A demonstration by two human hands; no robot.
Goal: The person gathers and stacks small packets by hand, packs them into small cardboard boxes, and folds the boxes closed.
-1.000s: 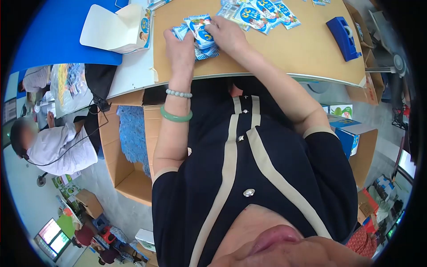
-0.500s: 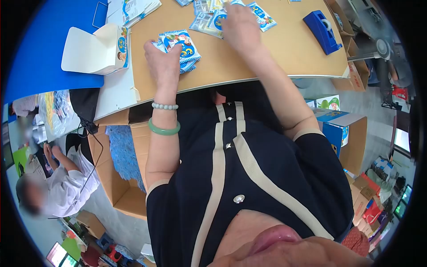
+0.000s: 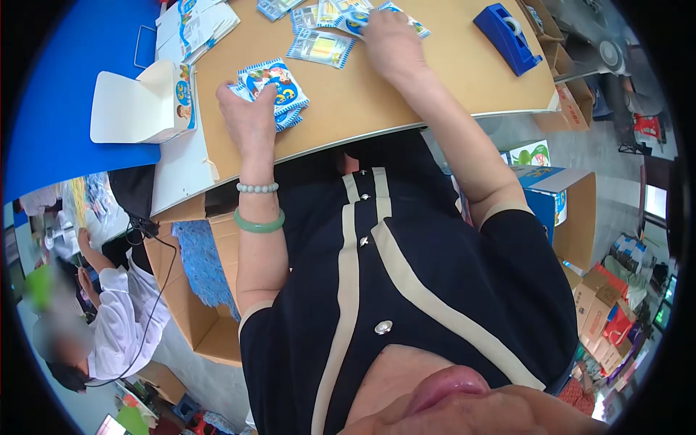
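Observation:
My left hand (image 3: 249, 119) is closed around a small stack of blue-and-white printed packets (image 3: 279, 85), thumb on top, near the table's front edge. My right hand (image 3: 395, 47) reaches further out over a loose spread of similar packets. Its fingers are bent down onto a blue-and-white packet (image 3: 353, 23), partly covering it; the fingertips are hidden. Just left of that hand lies a packet with its clear, striped side up (image 3: 321, 48). More packets (image 3: 279, 7) lie at the table's far side.
An open white carton (image 3: 138, 109) stands at the left on a blue surface (image 3: 58, 87). Flattened printed cartons (image 3: 192, 32) lie behind it. A blue tape dispenser (image 3: 507, 40) sits at the right. Cardboard boxes (image 3: 580, 225) stand below the table. A person in white (image 3: 127, 312) is at the left.
The view has shifted, moving the table contents leftward. The clear-sided packet now lies apart from my right hand. My left hand keeps its stack. The person in white has changed posture.

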